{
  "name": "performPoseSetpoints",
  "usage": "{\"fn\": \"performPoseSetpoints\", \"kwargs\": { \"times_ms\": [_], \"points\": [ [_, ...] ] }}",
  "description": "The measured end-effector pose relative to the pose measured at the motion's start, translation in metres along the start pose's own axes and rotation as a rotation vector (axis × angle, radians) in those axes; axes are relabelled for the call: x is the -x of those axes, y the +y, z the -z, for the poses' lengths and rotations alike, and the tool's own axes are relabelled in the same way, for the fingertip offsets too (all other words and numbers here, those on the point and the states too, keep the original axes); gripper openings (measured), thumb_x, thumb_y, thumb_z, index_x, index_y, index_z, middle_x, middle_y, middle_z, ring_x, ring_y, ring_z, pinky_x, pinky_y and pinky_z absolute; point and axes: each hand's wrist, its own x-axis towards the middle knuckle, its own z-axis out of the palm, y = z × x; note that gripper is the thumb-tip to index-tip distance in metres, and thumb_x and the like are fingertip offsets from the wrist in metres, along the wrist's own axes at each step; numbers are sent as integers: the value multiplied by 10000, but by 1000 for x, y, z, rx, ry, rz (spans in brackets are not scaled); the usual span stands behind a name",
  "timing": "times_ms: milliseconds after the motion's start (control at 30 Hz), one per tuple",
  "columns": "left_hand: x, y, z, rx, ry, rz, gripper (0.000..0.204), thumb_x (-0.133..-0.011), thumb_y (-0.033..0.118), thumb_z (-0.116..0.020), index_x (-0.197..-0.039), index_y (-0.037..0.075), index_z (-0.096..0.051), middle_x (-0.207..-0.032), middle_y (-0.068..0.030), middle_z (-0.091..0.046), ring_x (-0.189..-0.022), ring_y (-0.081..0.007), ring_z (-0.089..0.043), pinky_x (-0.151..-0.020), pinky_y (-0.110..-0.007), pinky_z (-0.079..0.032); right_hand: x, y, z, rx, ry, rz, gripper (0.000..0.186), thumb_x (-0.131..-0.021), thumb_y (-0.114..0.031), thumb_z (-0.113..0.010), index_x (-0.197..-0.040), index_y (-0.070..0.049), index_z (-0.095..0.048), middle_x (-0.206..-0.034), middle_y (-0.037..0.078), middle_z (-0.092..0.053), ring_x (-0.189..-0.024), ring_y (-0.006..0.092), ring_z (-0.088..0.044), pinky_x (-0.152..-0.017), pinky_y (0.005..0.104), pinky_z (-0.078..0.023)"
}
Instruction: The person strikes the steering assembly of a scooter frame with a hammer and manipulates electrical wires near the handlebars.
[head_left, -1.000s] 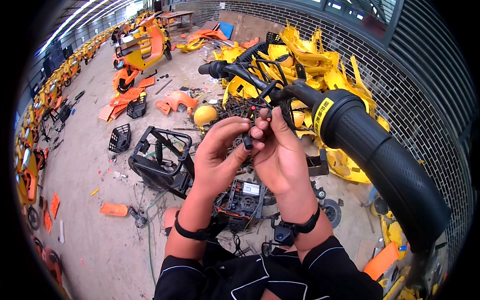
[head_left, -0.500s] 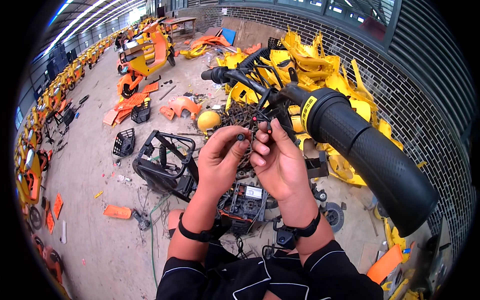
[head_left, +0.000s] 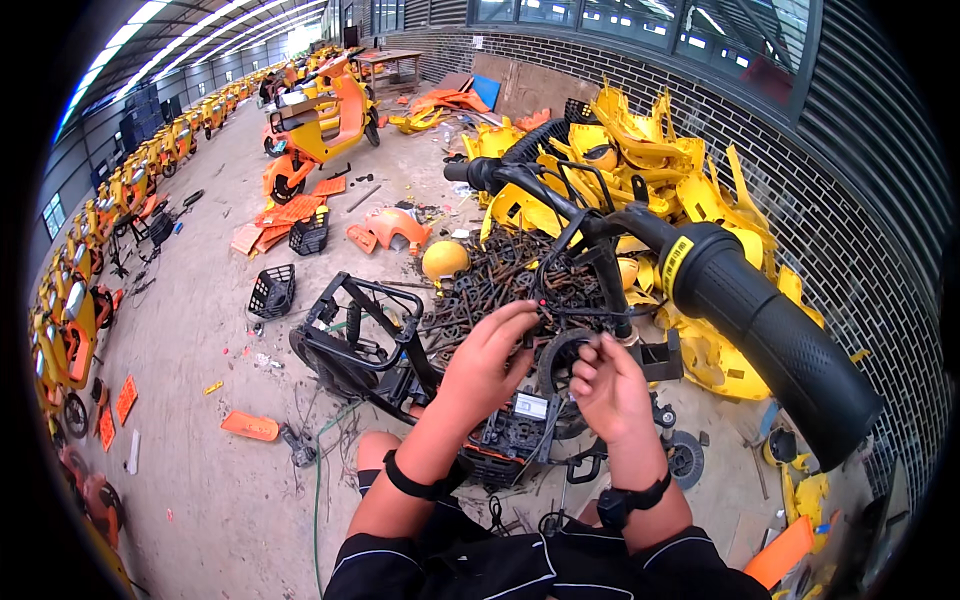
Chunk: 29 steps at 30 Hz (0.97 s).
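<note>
A stripped black scooter frame (head_left: 410, 345) stands in front of me, with its handlebar (head_left: 560, 205) across the upper middle. Thin black cables (head_left: 550, 265) hang from the bar, and one small connector end (head_left: 543, 302) shows red. Just beside it is my left hand (head_left: 485, 365), its fingers stretched forward and apart from the thumb. My right hand (head_left: 612, 390), to the right below the steering column (head_left: 607, 275), has its fingers curled together at the tips. Something thin and dark shows at those fingertips, too small to name.
A black rubber grip (head_left: 765, 320) juts close on the right. Behind the frame lie a heap of rusty metal parts (head_left: 500, 285) and piled yellow panels (head_left: 640, 150). Black baskets (head_left: 272, 292), orange panels (head_left: 295, 215) and a yellow-orange scooter (head_left: 330, 120) are at left.
My hands have moved apart and down from where they pinched small black connectors close together. The left fingers have spread. The view has shifted, so the scene sits further right.
</note>
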Motion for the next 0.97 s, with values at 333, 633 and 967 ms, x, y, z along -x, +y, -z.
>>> {"fn": "performPoseSetpoints", "kwargs": {
  "times_ms": [333,633,967],
  "points": [
    [43,-38,28,-199,-47,27,421,-794,-29,-667,-1202,50,-602,-1253,-155,-592,-1062,-343,-626,-875,-398,-534,59,-15,98,197,300,147,277,-871,-111,-608,-1146,-88,-592,-979,31,-607,-771,132,-532,-638,268,-419],
    [51,-42,59,-275,-64,103,344,-823,25,-661,-1163,49,-610,-1078,-148,-645,-937,-344,-651,-792,-403,-539,111,-77,34,710,193,949,517,-857,-102,-622,-1350,-10,-499,-1298,120,-558,-1192,225,-529,-967,351,-418],
    [59,-5,79,-316,-244,57,336,-821,72,-672,-1154,79,-632,-1125,-155,-644,-973,-340,-650,-813,-399,-539,71,-129,-119,1424,-708,1382,793,-832,-340,-743,-1466,-58,-359,-1495,156,-368,-1396,316,-361,-1163,463,-224]
  ]
}}
